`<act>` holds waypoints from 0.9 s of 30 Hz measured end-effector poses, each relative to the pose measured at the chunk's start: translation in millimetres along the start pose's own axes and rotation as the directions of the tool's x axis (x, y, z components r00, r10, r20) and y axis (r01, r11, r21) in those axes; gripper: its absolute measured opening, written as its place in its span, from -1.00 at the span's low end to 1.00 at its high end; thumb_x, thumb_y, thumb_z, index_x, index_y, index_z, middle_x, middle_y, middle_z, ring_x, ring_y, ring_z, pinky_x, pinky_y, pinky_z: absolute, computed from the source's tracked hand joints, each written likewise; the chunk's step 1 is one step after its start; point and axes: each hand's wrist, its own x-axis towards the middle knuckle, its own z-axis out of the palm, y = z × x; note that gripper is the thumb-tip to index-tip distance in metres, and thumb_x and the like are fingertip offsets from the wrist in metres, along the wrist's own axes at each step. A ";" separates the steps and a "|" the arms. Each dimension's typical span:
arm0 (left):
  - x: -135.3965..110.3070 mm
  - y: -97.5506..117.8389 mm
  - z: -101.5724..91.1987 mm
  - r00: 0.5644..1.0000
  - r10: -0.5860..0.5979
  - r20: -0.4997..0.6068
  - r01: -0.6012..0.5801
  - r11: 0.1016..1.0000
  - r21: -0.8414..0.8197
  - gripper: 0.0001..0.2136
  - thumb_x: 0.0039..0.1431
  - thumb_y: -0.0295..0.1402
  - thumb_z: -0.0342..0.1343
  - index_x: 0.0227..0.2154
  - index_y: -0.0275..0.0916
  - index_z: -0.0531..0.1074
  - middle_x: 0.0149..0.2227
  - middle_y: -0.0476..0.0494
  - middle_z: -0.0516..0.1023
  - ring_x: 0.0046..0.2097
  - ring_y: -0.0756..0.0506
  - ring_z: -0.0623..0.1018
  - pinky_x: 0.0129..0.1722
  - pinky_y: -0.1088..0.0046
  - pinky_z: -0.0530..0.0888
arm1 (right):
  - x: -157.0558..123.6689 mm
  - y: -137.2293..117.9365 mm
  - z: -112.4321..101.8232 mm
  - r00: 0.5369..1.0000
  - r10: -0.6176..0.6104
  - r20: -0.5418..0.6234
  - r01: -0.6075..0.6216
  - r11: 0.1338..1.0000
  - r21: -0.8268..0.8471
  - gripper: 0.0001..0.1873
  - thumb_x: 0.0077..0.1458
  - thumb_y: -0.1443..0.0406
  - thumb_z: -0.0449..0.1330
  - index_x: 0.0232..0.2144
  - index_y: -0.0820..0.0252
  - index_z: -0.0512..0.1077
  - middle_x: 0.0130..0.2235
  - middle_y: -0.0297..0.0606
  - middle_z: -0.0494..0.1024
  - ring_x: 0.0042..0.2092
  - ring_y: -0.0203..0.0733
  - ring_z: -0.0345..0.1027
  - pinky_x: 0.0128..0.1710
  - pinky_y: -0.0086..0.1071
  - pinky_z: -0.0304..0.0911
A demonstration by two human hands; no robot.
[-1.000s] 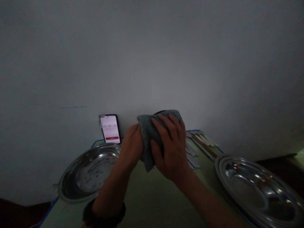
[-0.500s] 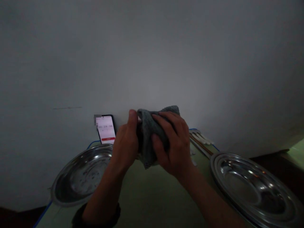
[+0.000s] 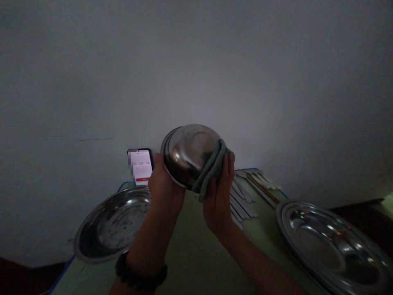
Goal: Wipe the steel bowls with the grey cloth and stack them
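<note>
A shiny metal bowl is held up above the table, tilted so that its rounded underside shows. My left hand grips its left rim, the thumb pointing up along the edge. On the bowl's right side, my right hand presses a folded grey-green cloth against the metal. That hand's fingers are closed over the cloth, and part of them is hidden behind it. The inside of the bowl faces away from me.
A large metal basin stands at the left, with a lit phone leaning on the wall behind it. Metal dishes lie at the right. Several pieces of flat cutlery and brown chopsticks lie on the green table.
The bowl has been turned, so its underside now shows, where cloth and hands covered it before. My right hand and the cloth have shifted to the bowl's right side.
</note>
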 end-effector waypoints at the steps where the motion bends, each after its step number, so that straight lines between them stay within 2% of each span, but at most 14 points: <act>1: -1.6 -1.8 0.8 0.999 -0.002 0.035 0.003 0.999 -0.034 -0.66 0.34 -0.23 -0.18 -0.20 -0.29 0.48 -0.01 -0.22 0.57 0.00 -0.07 0.55 -0.06 0.43 0.49 | -2.8 -1.5 0.9 0.998 -0.047 0.038 0.049 0.997 -0.058 -0.36 0.31 0.28 -0.17 0.35 0.09 -0.33 0.40 -0.09 -0.30 0.40 0.00 -0.44 0.29 0.17 -0.16; 3: -5.0 -5.1 1.5 0.994 -0.017 0.104 0.019 1.000 -0.018 -0.62 0.33 -0.20 -0.18 -0.21 -0.29 0.51 -0.11 -0.24 0.62 -0.03 -0.12 0.57 -0.06 0.37 0.50 | -4.4 -2.9 -0.1 0.986 -0.140 0.090 0.153 0.974 -0.170 -0.30 0.29 0.28 -0.12 0.35 0.12 -0.39 0.39 -0.08 -0.28 0.40 0.07 -0.50 0.28 0.23 -0.16; 5: -8.8 -8.2 1.4 0.987 -0.054 0.154 0.039 0.994 0.101 -0.60 0.32 -0.15 -0.17 -0.24 -0.26 0.53 -0.21 -0.22 0.64 -0.10 -0.14 0.60 -0.09 0.32 0.51 | -1.5 -3.2 -3.8 0.970 -0.226 0.091 0.242 0.934 -0.262 -0.28 0.28 0.29 -0.09 0.35 0.08 -0.36 0.38 -0.08 -0.14 0.39 0.10 -0.45 0.26 0.26 -0.17; 7: -13.3 -10.5 1.3 0.979 -0.069 0.194 0.019 0.969 0.248 -0.62 0.29 -0.14 -0.12 -0.32 -0.22 0.55 -0.27 -0.19 0.65 -0.16 -0.13 0.61 -0.09 0.33 0.50 | 4.2 -4.7 -9.8 0.954 -0.287 0.083 0.298 0.900 -0.318 -0.31 0.26 0.29 -0.05 0.35 0.01 -0.21 0.34 -0.11 0.01 0.38 0.10 -0.32 0.27 0.23 -0.17; 10: -20.9 -11.5 2.8 0.966 0.031 0.255 -0.135 0.906 0.401 -0.70 0.26 -0.26 -0.04 -0.46 -0.17 0.55 -0.29 -0.13 0.64 -0.15 -0.09 0.58 -0.02 0.44 0.42 | 15.6 -11.7 -21.7 0.938 -0.328 0.113 0.347 0.885 -0.310 -0.42 0.22 0.28 0.02 0.28 0.00 0.07 0.28 -0.14 0.16 0.36 0.09 -0.20 0.28 0.12 -0.10; 12: -25.4 -10.7 4.3 0.949 0.105 0.296 -0.245 0.839 0.486 -0.72 0.24 -0.35 -0.03 -0.51 -0.16 0.53 -0.33 -0.10 0.63 -0.20 -0.09 0.57 -0.07 0.49 0.41 | 24.5 -17.8 -29.7 0.939 -0.317 0.131 0.342 0.901 -0.269 -0.51 0.22 0.27 0.01 0.20 0.06 0.21 0.24 -0.14 0.24 0.34 0.08 -0.13 0.27 0.10 -0.07; 15: -30.0 -8.9 5.4 0.924 0.166 0.344 -0.356 0.698 0.621 -0.68 0.24 -0.33 -0.05 -0.58 -0.15 0.49 -0.50 -0.07 0.56 -0.38 -0.10 0.50 -0.32 0.47 0.42 | 39.4 -21.1 -39.7 0.959 -0.245 0.140 0.266 0.949 -0.167 -0.61 0.22 0.29 -0.02 0.07 0.10 0.34 0.15 -0.17 0.36 0.26 0.02 0.08 0.25 0.11 -0.03; 18: -33.2 -7.5 5.1 0.926 0.179 0.332 -0.370 0.606 0.704 -0.57 0.25 -0.19 -0.08 -0.72 -0.16 0.34 -0.66 -0.02 0.40 -0.53 -0.06 0.36 -0.53 0.46 0.30 | 53.4 -13.2 -46.8 0.986 -0.090 0.138 0.092 0.996 -0.011 -0.68 0.21 0.26 -0.03 -0.04 0.12 0.39 0.02 -0.17 0.47 0.10 -0.06 0.28 0.15 0.01 0.16; 21: -34.9 -6.3 4.6 0.939 0.128 0.319 -0.332 0.579 0.745 -0.48 0.24 -0.04 -0.12 -0.80 -0.14 0.15 -0.75 0.02 0.21 -0.62 -0.03 0.21 -0.63 0.44 0.15 | 60.2 -4.1 -51.3 0.992 0.072 0.107 -0.079 0.995 0.062 -0.72 0.21 0.22 -0.03 -0.11 0.13 0.38 -0.11 -0.17 0.52 -0.06 -0.09 0.37 -0.01 -0.06 0.29; 23: -33.5 -4.8 3.7 0.936 0.101 0.337 -0.330 0.583 0.742 -0.47 0.24 -0.01 -0.14 -0.80 -0.14 0.13 -0.76 0.04 0.17 -0.64 -0.01 0.17 -0.64 0.44 0.13 | 59.8 -4.5 -52.5 0.992 0.021 0.121 -0.028 0.998 0.055 -0.73 0.19 0.23 -0.02 -0.11 0.14 0.36 -0.09 -0.16 0.50 -0.05 -0.08 0.36 0.01 -0.06 0.27; 27: -25.0 0.9 -0.9 0.907 0.141 0.398 -0.408 0.532 0.742 -0.49 0.23 -0.05 -0.11 -0.77 -0.18 0.23 -0.71 0.03 0.27 -0.61 0.00 0.21 -0.61 0.48 0.17 | 55.2 -16.9 -51.3 0.954 -0.204 0.218 0.196 0.979 0.057 -0.71 0.14 0.29 0.03 -0.07 0.18 0.36 0.00 -0.13 0.44 0.08 -0.09 0.26 0.15 -0.07 0.16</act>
